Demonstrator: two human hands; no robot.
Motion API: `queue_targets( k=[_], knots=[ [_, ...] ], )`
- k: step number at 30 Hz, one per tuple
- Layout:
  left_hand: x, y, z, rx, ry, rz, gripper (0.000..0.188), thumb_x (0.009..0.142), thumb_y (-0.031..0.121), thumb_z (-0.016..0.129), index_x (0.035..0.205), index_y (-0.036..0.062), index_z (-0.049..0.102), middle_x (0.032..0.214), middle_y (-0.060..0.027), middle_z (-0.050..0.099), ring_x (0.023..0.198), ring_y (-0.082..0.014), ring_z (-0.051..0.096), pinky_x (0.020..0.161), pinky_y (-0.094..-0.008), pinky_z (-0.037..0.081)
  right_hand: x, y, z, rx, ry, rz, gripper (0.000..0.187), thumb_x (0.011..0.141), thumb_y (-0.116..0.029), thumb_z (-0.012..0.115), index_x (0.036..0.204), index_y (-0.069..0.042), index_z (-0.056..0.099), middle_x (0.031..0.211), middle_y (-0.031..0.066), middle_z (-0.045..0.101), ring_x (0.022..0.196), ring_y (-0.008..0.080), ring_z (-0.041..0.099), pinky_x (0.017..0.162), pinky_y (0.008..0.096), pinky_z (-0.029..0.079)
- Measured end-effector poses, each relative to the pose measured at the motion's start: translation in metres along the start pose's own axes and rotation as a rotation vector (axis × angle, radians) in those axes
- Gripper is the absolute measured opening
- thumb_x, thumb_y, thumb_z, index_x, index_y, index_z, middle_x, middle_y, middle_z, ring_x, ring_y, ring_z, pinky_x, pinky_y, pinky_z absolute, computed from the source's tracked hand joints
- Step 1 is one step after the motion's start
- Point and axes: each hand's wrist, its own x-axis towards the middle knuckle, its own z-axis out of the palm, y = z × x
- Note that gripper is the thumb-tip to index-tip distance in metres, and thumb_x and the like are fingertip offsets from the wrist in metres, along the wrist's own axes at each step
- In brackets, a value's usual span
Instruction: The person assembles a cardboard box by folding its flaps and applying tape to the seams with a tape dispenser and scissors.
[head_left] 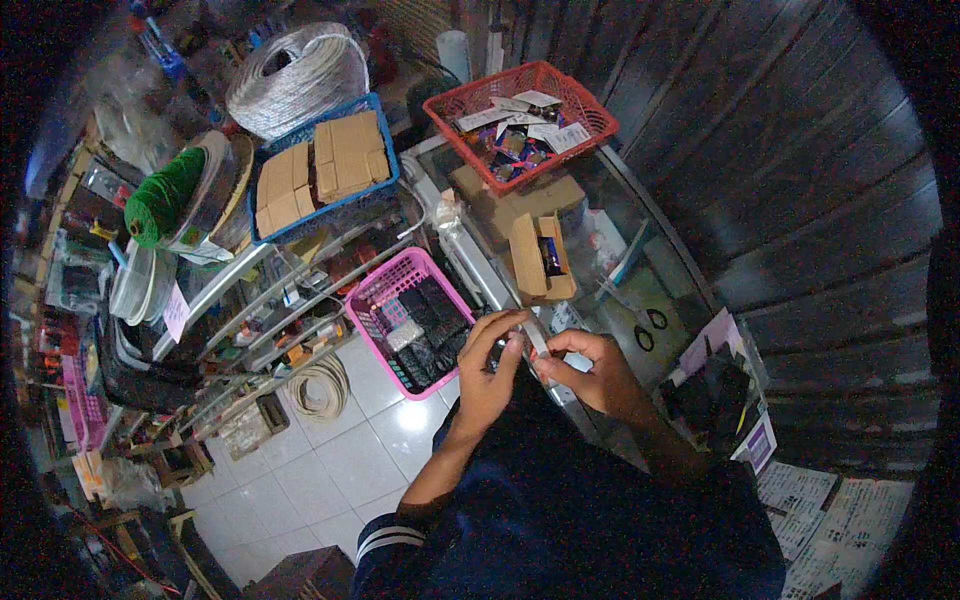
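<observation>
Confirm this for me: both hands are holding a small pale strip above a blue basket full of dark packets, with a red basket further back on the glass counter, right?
Not quite. In the head view the basket of dark packets under the left hand and right hand is pink, not blue. Both hands do hold the small pale strip, and the red basket sits further back on the glass counter.

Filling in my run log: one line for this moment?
left hand: grips small pale packet | right hand: pinches packet | beside: pink basket
</observation>
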Motion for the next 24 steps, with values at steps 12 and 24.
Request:
queue_targets(
  k=[12,24],
  knots=[
    [-0.006,0.018,-0.006,-0.050,-0.012,-0.013,0.022,0.090,0.004,0.071,0.112,0.0010,0.071,0.128,-0.0175,0.067,0.122,-0.0298,0.062,0.107,-0.0419,0.046,0.000,0.007,0.003,-0.174,0.040,-0.191,0.021,0.086,-0.014,0.082,0.100,-0.001,0.072,0.089,0.0081,0.073,0.084,0.0161,0.068,0.077,0.0321,0.052],
    [-0.025,0.008,-0.011,-0.158,-0.037,-0.236,0.011,0.087,0.001,0.077,0.098,0.0023,0.076,0.109,-0.0137,0.075,0.115,-0.0267,0.068,0.104,-0.0394,0.048,-0.009,0.027,-0.002,-0.274,-0.155,-0.147,0.027,0.086,-0.024,0.083,0.101,-0.004,0.073,0.093,0.0114,0.074,0.091,0.0266,0.072,0.083,0.0388,0.053]
  ],
)
